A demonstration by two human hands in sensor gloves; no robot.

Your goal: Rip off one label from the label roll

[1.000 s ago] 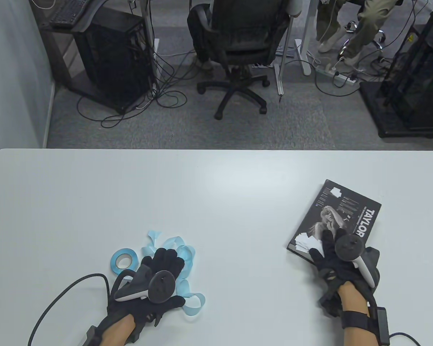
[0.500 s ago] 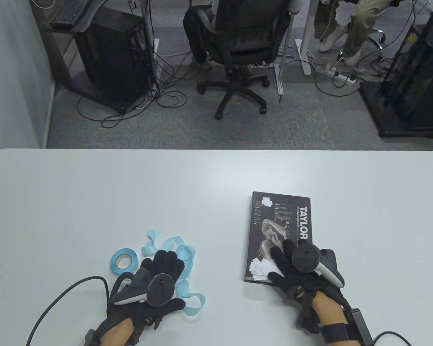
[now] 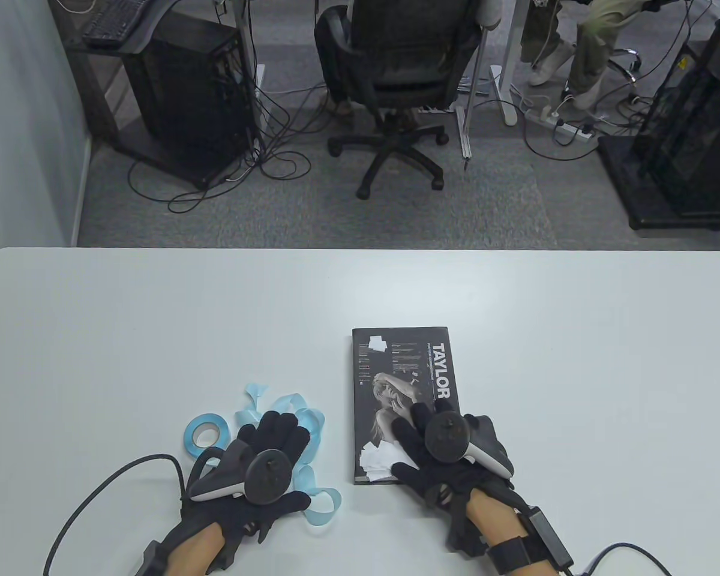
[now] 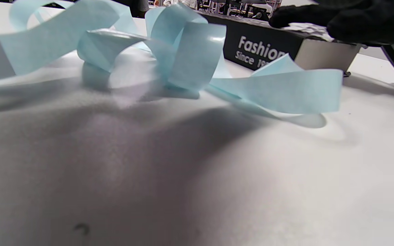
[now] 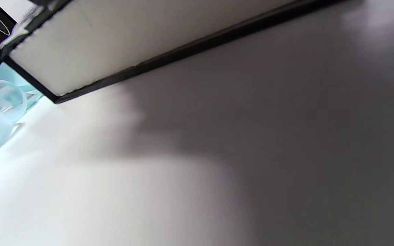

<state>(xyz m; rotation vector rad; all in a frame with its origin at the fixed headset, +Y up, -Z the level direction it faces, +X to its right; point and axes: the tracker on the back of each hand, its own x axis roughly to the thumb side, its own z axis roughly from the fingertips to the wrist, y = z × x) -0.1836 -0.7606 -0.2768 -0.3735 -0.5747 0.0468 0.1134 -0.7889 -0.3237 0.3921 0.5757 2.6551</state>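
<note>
1. The label roll (image 3: 204, 434) lies flat on the tabletop (image 3: 156, 312), just beyond and to the outer side of the left hand (image 3: 258, 474).
2. A long blue strip (image 3: 312, 420) is unwound from it and lies in loose curls under and around the left hand's fingers (image 3: 279, 429).
3. The left hand rests palm down on these curls with the fingers spread. Whether it pinches any strip cannot be told, because the palm hides it.
4. The right hand (image 3: 450, 462) presses flat and open on the near end of a black book (image 3: 402, 384), which lies close to the inner side of the left hand. Small white labels (image 3: 379, 459) are stuck on the cover, beside the thumb.
5. The strip looks very light, thin and soft, so it probably bends and slides easily.
6. A good place to take hold is probably near a free end, with one hand pinching the strip and the other peeling the label.
7. A fast pull may drag the whole roll or tear the paper crooked.
</note>
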